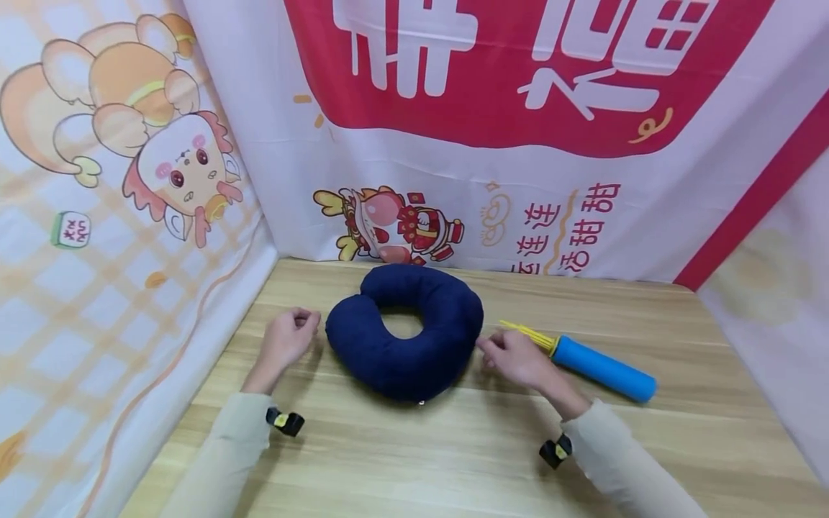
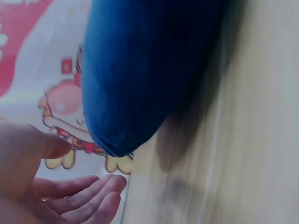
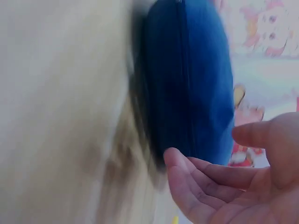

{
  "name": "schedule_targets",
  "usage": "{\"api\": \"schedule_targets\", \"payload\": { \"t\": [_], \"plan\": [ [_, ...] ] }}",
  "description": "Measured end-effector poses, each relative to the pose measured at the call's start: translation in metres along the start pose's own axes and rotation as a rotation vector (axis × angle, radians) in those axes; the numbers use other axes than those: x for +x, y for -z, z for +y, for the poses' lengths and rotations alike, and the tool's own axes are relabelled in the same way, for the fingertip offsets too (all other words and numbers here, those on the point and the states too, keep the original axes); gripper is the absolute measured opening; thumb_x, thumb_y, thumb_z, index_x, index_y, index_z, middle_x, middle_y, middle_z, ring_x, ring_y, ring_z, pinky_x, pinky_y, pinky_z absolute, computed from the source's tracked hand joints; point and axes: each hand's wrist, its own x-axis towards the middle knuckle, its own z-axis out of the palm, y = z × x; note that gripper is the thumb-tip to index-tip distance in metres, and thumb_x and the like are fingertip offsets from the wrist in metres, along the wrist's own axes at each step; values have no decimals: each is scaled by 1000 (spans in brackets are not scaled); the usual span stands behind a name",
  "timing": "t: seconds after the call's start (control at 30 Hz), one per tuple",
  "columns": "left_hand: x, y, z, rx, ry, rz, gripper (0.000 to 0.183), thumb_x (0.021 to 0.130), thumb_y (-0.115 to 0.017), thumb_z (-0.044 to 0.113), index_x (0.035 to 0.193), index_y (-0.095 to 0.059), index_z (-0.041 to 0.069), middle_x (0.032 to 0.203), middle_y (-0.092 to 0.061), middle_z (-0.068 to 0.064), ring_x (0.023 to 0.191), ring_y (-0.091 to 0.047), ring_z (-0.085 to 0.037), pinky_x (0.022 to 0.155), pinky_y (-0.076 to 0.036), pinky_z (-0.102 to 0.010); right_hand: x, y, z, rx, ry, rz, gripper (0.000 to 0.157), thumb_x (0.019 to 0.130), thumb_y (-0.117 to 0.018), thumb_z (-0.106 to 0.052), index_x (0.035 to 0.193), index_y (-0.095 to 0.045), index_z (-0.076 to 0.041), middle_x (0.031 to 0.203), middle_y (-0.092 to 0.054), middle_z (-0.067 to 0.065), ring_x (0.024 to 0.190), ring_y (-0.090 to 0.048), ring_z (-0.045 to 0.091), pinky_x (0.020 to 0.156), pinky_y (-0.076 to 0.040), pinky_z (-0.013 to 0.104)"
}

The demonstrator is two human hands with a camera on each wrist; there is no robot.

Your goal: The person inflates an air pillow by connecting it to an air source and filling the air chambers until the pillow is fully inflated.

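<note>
A navy blue neck pillow (image 1: 447, 352) lies on the wooden table, its gap toward the upper left. Beside its left side is my left hand (image 1: 293, 337), with a small space between. In the left wrist view this hand (image 2: 70, 196) has its thumb and fingers apart, holding nothing, near the rounded blue end of the pillow (image 2: 140, 70). At the pillow's right edge is my right hand (image 1: 514, 357), fingertips right at the fabric. The right wrist view shows its fingers loosely bent and the thumb spread, close to the seamed side of the pillow (image 3: 187, 84).
A blue cylinder (image 1: 605, 368) with thin yellow parts at one end lies behind my right hand on the table (image 1: 401, 460). Printed cloth hangs at the back (image 1: 278, 165) and on the left (image 1: 162, 288). Each wrist wears a small black camera.
</note>
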Motion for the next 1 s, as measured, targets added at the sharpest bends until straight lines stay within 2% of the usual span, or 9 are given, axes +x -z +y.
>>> {"api": "schedule_targets", "payload": {
  "t": [0.1, 0.2, 0.4, 0.5, 0.67, 0.77, 0.83, 0.87, 1.0],
  "plan": [
    [15, 1, -9, -4, 2, -2, 46, 108, -55, 37, 121, -71, -4, 107, -78, -21, 93, -74, -26, 77, -54, -25, -11, -13, -11, 35, 65, -71, 40, 110, -56, -32, 97, -76, -1, 85, -78, 12, 76, -71, 20, 64, -51, 29],
    [18, -3, -12, -27, 9, -31, 43, 107, -57, 34, 121, -72, -4, 108, -76, -21, 95, -72, -26, 77, -53, -24, -12, -23, -19, 64, 90, -76, 40, 110, -56, -30, 92, -75, 0, 82, -77, 14, 76, -71, 20, 67, -52, 26],
    [-3, -9, -9, -42, 34, -83, 43, 105, -62, 39, 114, -72, -2, 97, -74, -14, 85, -67, -22, 72, -52, -27, 4, -17, -23, 41, -17, -3, 44, 109, -54, -35, 85, -71, -3, 81, -73, 15, 64, -56, 14, 60, -45, 28],
    [-24, -11, -4, -114, 50, -161, 42, 104, -65, 38, 111, -71, -3, 91, -76, -12, 81, -71, -24, 70, -57, -30, 19, -7, -19, -11, -27, 62, 43, 109, -54, -36, 91, -74, -2, 85, -73, 14, 73, -61, 19, 67, -49, 33],
    [-63, -21, 15, -329, 9, -398, 34, 105, -67, 26, 107, -69, -8, 91, -78, -19, 86, -77, -31, 80, -65, -41, 45, 5, -6, -93, 2, 162, 43, 109, -51, -35, 115, -76, 0, 109, -77, 18, 106, -70, 34, 96, -55, 48],
    [-70, -19, 18, -369, -19, -506, 32, 106, -64, 22, 108, -68, -11, 97, -77, -25, 90, -77, -34, 84, -65, -44, 48, 11, -3, -119, 32, 162, 45, 110, -49, -36, 124, -73, 0, 118, -76, 20, 114, -69, 37, 102, -54, 52],
    [-63, -13, 15, -321, -16, -486, 30, 106, -63, 19, 111, -69, -10, 99, -77, -24, 92, -77, -33, 84, -65, -43, 43, 15, -5, -140, 54, 162, 46, 110, -51, -36, 128, -71, 1, 119, -76, 20, 114, -70, 36, 101, -55, 52],
    [-57, -8, 12, -272, -14, -447, 30, 106, -63, 20, 113, -70, -8, 99, -77, -21, 92, -76, -31, 83, -65, -41, 38, 18, -7, -148, 70, 160, 45, 110, -52, -35, 128, -71, 1, 116, -76, 19, 110, -70, 34, 99, -56, 52],
    [-17, 10, -1, -62, -2, -216, 30, 106, -61, 25, 115, -71, -2, 99, -78, -14, 93, -75, -26, 78, -60, -31, 9, 22, -21, -173, 131, 150, 34, 108, -58, -30, 112, -76, -2, 92, -76, 9, 82, -69, 21, 80, -59, 46]
  ]
}}
